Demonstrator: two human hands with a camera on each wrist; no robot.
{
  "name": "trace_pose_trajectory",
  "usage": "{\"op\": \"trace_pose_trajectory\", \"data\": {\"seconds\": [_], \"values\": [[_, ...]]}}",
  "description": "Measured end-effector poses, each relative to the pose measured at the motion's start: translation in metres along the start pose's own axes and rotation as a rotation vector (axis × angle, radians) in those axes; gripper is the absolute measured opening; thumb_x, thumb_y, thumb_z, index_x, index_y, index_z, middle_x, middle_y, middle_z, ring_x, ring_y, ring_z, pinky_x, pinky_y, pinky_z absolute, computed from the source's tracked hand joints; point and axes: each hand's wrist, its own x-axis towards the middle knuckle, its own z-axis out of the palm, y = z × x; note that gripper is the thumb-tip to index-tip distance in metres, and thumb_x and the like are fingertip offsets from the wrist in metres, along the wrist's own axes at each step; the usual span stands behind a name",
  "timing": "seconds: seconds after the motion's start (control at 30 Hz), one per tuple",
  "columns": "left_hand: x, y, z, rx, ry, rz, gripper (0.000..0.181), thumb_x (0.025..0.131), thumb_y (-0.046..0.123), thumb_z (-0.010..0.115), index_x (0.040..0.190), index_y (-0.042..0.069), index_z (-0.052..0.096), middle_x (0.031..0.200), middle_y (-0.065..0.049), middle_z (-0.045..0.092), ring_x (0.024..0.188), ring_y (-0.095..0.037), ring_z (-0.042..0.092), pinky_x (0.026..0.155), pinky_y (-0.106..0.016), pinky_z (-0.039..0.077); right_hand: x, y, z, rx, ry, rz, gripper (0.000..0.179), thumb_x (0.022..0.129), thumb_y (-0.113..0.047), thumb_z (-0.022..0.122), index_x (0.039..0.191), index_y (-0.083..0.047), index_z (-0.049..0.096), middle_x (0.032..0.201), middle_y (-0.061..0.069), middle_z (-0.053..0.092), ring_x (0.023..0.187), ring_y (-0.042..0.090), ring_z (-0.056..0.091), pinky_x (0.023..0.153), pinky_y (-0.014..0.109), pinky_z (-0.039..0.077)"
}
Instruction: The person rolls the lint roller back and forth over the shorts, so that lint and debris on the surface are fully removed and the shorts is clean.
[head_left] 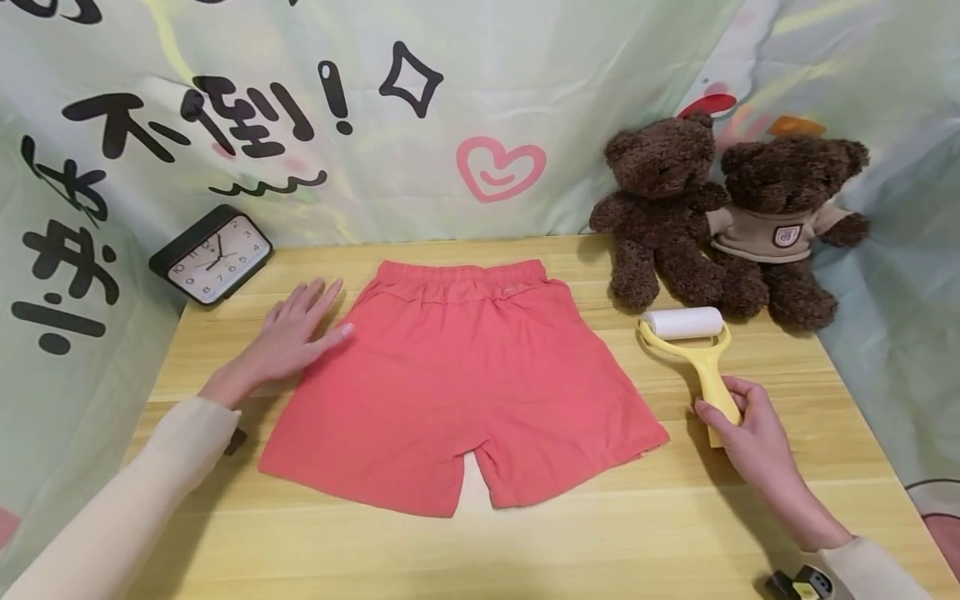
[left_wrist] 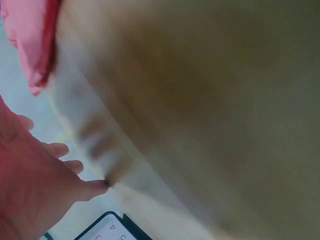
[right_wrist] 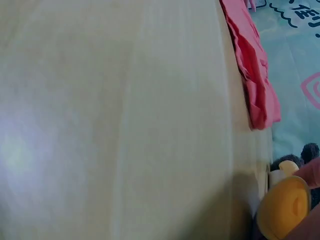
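A pair of coral-red shorts (head_left: 457, 367) lies spread flat on the wooden table, waistband toward the back wall. My left hand (head_left: 296, 333) is at the left side of the shorts, fingers straight and spread, thumb over their edge. In the left wrist view the same hand (left_wrist: 40, 175) shows extended fingers with nothing held. To the right of the shorts, my right hand (head_left: 757, 433) grips the yellow handle of a lint roller (head_left: 701, 354), its white roll pointing toward the back. The right wrist view shows the handle's end close up beside the fingers.
A black-framed clock (head_left: 213, 254) stands at the back left corner. Two brown teddy bears (head_left: 660, 208) sit at the back right, one in a beige shirt, just behind the roller. A printed cloth (head_left: 360, 192) hangs around the wooden table (head_left: 360, 542).
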Motion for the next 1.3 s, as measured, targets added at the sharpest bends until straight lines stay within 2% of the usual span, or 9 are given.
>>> {"op": "trace_pose_trajectory", "data": {"seconds": [0.13, 0.33, 0.53, 0.63, 0.73, 0.87, 1.07, 1.17, 1.3], "values": [[0.02, -0.002, -0.001, 0.019, -0.008, 0.025, 0.088, 0.11, 0.067, 0.045, 0.178, 0.024, 0.009, 0.181, -0.022, 0.0, 0.163, -0.051, -0.002, 0.121, -0.079, -0.004, -0.003, 0.0, 0.004, 0.085, 0.054, -0.008, 0.046, 0.106, 0.003, 0.065, 0.143, 0.014, 0.04, 0.098, -0.027, 0.066, 0.083, -0.006, 0.06, 0.061, 0.015, 0.047], [0.04, -0.006, -0.003, 0.046, 0.0, 0.09, 0.076, 0.114, 0.058, 0.043, 0.177, 0.025, 0.017, 0.18, -0.023, 0.006, 0.163, -0.052, 0.001, 0.12, -0.08, -0.004, -0.005, -0.011, 0.004, 0.168, 0.106, -0.043, 0.039, 0.104, 0.008, 0.065, 0.135, -0.009, 0.048, 0.099, -0.021, 0.07, 0.082, -0.001, 0.061, 0.063, 0.014, 0.046], [0.05, -0.01, -0.008, 0.093, -0.029, 0.165, 0.07, 0.115, 0.051, 0.044, 0.177, 0.025, 0.021, 0.18, -0.024, 0.008, 0.163, -0.053, 0.003, 0.119, -0.082, -0.003, -0.001, -0.036, 0.005, 0.158, 0.093, -0.149, 0.042, 0.099, 0.011, 0.07, 0.129, -0.015, 0.055, 0.093, -0.013, 0.071, 0.067, 0.005, 0.059, 0.054, 0.018, 0.045], [0.052, -0.009, -0.014, 0.122, -0.054, 0.187, 0.076, 0.112, 0.055, 0.05, 0.177, 0.027, 0.022, 0.18, -0.024, 0.01, 0.163, -0.052, 0.005, 0.12, -0.082, 0.0, 0.004, -0.052, 0.006, 0.085, 0.077, -0.184, 0.038, 0.098, 0.007, 0.073, 0.13, -0.008, 0.059, 0.086, -0.007, 0.067, 0.061, 0.008, 0.057, 0.049, 0.022, 0.044], [0.057, -0.008, -0.019, 0.153, -0.08, 0.205, 0.082, 0.108, 0.06, 0.056, 0.176, 0.029, 0.023, 0.179, -0.025, 0.012, 0.163, -0.053, 0.008, 0.119, -0.082, 0.004, 0.014, -0.068, 0.008, 0.026, 0.038, -0.246, 0.039, 0.097, 0.005, 0.076, 0.132, -0.001, 0.06, 0.084, -0.002, 0.065, 0.059, 0.011, 0.057, 0.047, 0.024, 0.045], [0.065, -0.008, -0.026, 0.186, -0.109, 0.229, 0.09, 0.103, 0.065, 0.063, 0.176, 0.03, 0.024, 0.179, -0.025, 0.012, 0.162, -0.054, 0.01, 0.118, -0.084, 0.01, 0.036, -0.088, 0.022, 0.028, -0.057, -0.349, 0.04, 0.096, 0.006, 0.077, 0.132, 0.003, 0.061, 0.092, 0.001, 0.07, 0.062, 0.011, 0.059, 0.05, 0.023, 0.048], [0.073, -0.009, -0.031, 0.191, -0.157, 0.232, 0.104, 0.093, 0.074, 0.072, 0.176, 0.033, 0.024, 0.18, -0.023, 0.007, 0.163, -0.052, 0.004, 0.116, -0.086, 0.009, 0.074, -0.121, 0.06, 0.088, -0.233, -0.419, 0.033, 0.098, -0.001, 0.078, 0.128, -0.001, 0.065, 0.101, 0.012, 0.072, 0.072, 0.016, 0.059, 0.06, 0.025, 0.05], [0.076, -0.011, -0.029, 0.201, -0.174, 0.232, 0.112, 0.088, 0.078, 0.076, 0.176, 0.033, 0.023, 0.18, -0.023, 0.006, 0.163, -0.053, 0.003, 0.115, -0.088, 0.008, 0.093, -0.137, 0.081, 0.058, -0.304, -0.445, 0.027, 0.099, -0.009, 0.08, 0.123, -0.006, 0.069, 0.101, 0.009, 0.071, 0.078, 0.019, 0.056, 0.067, 0.028, 0.047], [0.077, -0.015, -0.025, 0.213, -0.182, 0.237, 0.116, 0.086, 0.078, 0.077, 0.177, 0.034, 0.02, 0.18, -0.023, 0.005, 0.162, -0.055, 0.003, 0.111, -0.091, 0.008, 0.115, -0.16, 0.116, 0.038, -0.391, -0.481, 0.022, 0.097, -0.011, 0.082, 0.117, -0.01, 0.072, 0.102, 0.005, 0.072, 0.083, 0.021, 0.058, 0.071, 0.031, 0.047]]}}
